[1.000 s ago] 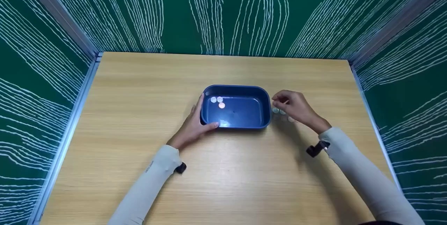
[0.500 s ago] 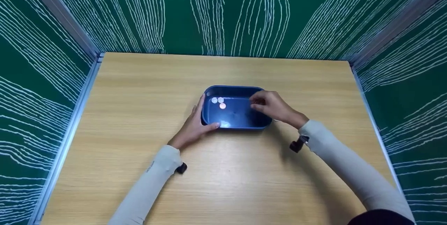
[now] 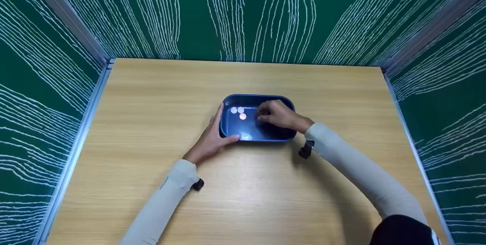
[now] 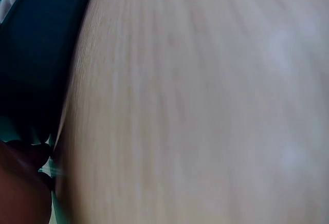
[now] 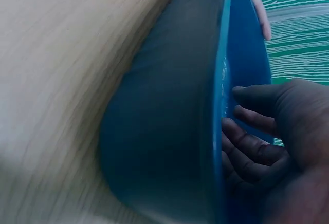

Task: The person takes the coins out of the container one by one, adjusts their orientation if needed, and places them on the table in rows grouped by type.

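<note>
A blue rectangular plastic tub [image 3: 262, 139] stands on the wooden table. My left hand [image 3: 209, 138] grips its left end, the thumb over the front rim and the fingers along the left wall. Three coins [image 3: 242, 116] lie on the tub's floor near that end, two silvery and one coppery. Reaching in over the right side, my right hand [image 3: 279, 115] is low inside the tub, just right of the coins. In the right wrist view its fingers [image 5: 252, 147] curl toward the thumb, behind the tub's rim; I cannot tell whether a coin is between them.
The wooden table [image 3: 243, 199] extends around the tub on all sides. Green panels with white wavy lines [image 3: 262, 17] enclose it at the back and sides, with metal posts at the corners. My right sleeve [image 3: 357, 165] crosses the table to the tub's right.
My right hand has moved left, from above several coins on the table beside the tub to inside it. Those table coins are no longer visible. The left hand keeps its grip.
</note>
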